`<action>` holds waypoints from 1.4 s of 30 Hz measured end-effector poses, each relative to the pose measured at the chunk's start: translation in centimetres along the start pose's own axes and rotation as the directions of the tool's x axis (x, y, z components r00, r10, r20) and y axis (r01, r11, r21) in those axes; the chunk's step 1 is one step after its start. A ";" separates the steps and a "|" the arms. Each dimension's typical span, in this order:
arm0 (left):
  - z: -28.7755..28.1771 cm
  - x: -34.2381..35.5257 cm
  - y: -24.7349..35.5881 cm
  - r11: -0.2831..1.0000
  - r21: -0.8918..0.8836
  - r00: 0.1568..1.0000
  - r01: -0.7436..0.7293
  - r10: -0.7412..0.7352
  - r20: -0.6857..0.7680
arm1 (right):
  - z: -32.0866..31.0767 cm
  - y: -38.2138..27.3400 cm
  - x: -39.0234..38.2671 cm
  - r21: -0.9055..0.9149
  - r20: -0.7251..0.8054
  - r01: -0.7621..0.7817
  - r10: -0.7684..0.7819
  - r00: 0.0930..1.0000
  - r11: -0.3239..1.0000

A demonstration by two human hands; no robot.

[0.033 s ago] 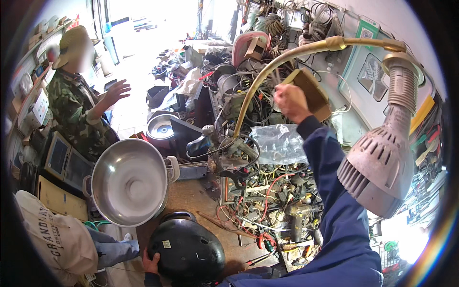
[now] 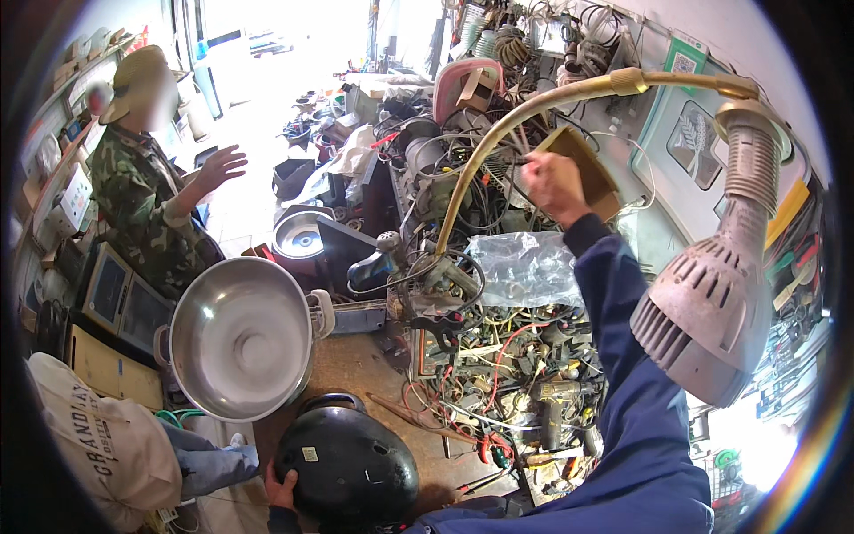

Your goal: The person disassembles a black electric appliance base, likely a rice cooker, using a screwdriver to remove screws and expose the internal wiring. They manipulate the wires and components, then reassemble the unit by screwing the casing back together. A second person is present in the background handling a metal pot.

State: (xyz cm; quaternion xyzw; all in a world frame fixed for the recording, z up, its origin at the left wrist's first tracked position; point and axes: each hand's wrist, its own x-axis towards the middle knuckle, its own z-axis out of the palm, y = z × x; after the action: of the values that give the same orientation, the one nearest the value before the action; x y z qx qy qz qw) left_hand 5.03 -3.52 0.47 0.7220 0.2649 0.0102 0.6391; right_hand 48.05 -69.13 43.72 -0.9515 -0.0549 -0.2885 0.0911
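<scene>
A black rounded shell (image 2: 356, 458), like the underside of a pot base, lies on the brown worktop near me. Its left edge is gripped by my left hand (image 2: 281, 489), thumb on top and the other fingers partly hidden. My right hand (image 2: 556, 189) is stretched far over the clutter, closed, beside an open cardboard box (image 2: 589, 173). A thin stick-like piece shows near its fingers, but what it holds I cannot make out. Left of the black shell stands a wide steel pan (image 2: 240, 338) with two side handles, its hollow inside showing.
A lamp (image 2: 703, 307) on a brass gooseneck (image 2: 498, 133) arches over the right arm. Clear plastic bag (image 2: 520, 267), cables and small parts crowd the bench. One person in camouflage (image 2: 133, 205) stands far left, hand raised; another in a beige top (image 2: 84, 436) is near left.
My right hand has shifted slightly to the right, closer over the cardboard box. The left hand and black shell have stayed in place.
</scene>
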 end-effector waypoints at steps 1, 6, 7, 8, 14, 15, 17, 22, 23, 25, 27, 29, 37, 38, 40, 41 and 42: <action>0.4 0.0 -0.2 1.000 -0.021 1.000 0.001 -0.001 0.000 | -1.9 1.0 -0.1 0.000 -0.066 -0.024 0.024 0.998 1.000; 2.5 -1.0 4.9 0.998 0.001 0.998 0.058 -0.058 0.030 | -4.1 10.6 -0.5 -0.003 -0.158 -0.218 0.215 0.964 0.976; 2.7 -1.0 5.1 0.999 0.000 0.998 0.052 -0.052 0.033 | -3.9 10.9 -0.7 0.108 -0.061 -0.261 0.268 0.961 0.959; 2.8 -0.8 4.9 0.999 -0.016 0.998 0.049 -0.048 0.046 | -4.0 11.3 -1.3 0.222 0.024 -0.296 0.298 0.954 0.929; 1.9 -1.1 5.3 0.993 0.096 0.996 0.071 -0.075 0.047 | -5.5 1.8 -5.9 0.581 0.201 -0.394 0.344 0.917 0.712; 1.7 -0.6 4.4 0.997 0.071 0.996 0.044 -0.050 0.080 | -6.2 0.7 -7.6 0.612 0.168 -0.355 0.322 0.932 0.707; 0.5 -0.6 2.7 0.997 0.064 0.997 0.034 -0.038 0.068 | -6.3 -2.5 -10.8 0.672 0.171 -0.325 0.287 0.943 0.666; 1.2 -1.0 4.4 0.954 0.284 0.993 -0.097 0.075 0.090 | -7.1 -7.5 -24.5 0.736 0.345 -0.486 0.356 0.868 0.471; 2.6 -1.3 5.9 0.997 0.069 0.992 -0.037 0.029 0.119 | -6.2 -7.3 -27.7 0.797 0.387 -0.517 0.393 0.834 0.313; 2.1 0.2 3.8 0.977 0.211 0.992 -0.028 0.001 0.126 | -5.1 -8.6 -35.6 0.808 0.506 -0.590 0.494 0.707 0.016; 2.3 -0.2 4.5 0.993 0.120 0.992 0.000 -0.014 0.122 | -4.5 -12.4 -41.2 0.734 0.623 -0.640 0.600 0.502 -0.228; 2.2 -0.1 4.8 0.998 0.065 0.992 0.014 -0.021 0.121 | -3.4 -14.4 -48.0 0.643 0.738 -0.672 0.533 0.415 -0.368; 2.1 -1.1 5.6 1.000 -0.005 0.990 0.029 -0.028 0.135 | -3.1 -25.3 -63.3 0.389 0.918 -0.477 0.373 0.132 -0.788; 2.2 -1.0 5.4 1.000 0.011 0.991 0.011 -0.013 0.131 | -3.2 -26.2 -64.0 0.400 0.914 -0.472 0.379 0.143 -0.786; 2.2 -0.7 5.0 1.000 0.025 0.990 -0.001 -0.002 0.139 | -3.7 -27.1 -64.8 0.442 0.896 -0.461 0.405 0.183 -0.770; 2.0 -0.6 4.9 0.999 0.032 0.990 -0.007 0.003 0.141 | -4.0 -27.1 -64.8 0.467 0.882 -0.484 0.427 0.198 -0.740; 2.3 -0.7 5.5 1.000 0.027 0.988 0.006 -0.010 0.152 | -4.5 -26.9 -64.4 0.500 0.863 -0.503 0.457 0.216 -0.705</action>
State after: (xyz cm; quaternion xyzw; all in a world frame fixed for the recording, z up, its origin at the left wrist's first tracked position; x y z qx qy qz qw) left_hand 7.30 -6.11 5.39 0.7280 0.2184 -0.0507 0.6479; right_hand -11.88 -47.05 15.17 -0.3425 0.3772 -0.0003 0.8605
